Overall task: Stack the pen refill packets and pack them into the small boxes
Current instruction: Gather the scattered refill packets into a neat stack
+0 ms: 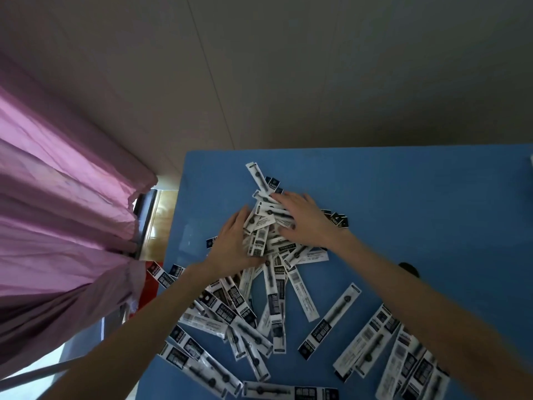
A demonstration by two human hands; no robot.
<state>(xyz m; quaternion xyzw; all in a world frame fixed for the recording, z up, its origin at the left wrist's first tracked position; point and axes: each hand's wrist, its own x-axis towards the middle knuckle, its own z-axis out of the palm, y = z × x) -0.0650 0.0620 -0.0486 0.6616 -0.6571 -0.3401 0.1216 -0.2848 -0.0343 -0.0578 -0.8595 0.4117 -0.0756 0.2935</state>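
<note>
Room: pale wall panels rise behind your blue worktop [403, 180], which fills the lower right of the view.
Left side: pink curtain [57, 197] hangs in folds beside the worktop's left edge, with a strip of wooden floor [161, 223] showing between them.
Refill packets [277, 290]: you have a loose heap of long, narrow black-and-white packets spread from the middle of the worktop down to its near edge, lying at all angles and overlapping.
Top of the heap: the packets bunch most thickly between your 2 hands, some tilted up against each other.
Outliers: a single packet [330, 321] lies apart on bare blue to the right of the heap, and more sit under your right forearm near the lower right corner.
Left hand [230, 243]: your fingers are straight and pressed against the left flank of the bunched packets; the grip is wide, curled round nothing.
Right hand [305, 217]: your palm faces down with fingers spread flat over the top of the same bunch; the grip is wide here too, resting on the packets rather than holding any.
Far right edge: a small pale object [531, 163] is cut off by the frame; you cannot tell what it is.
</note>
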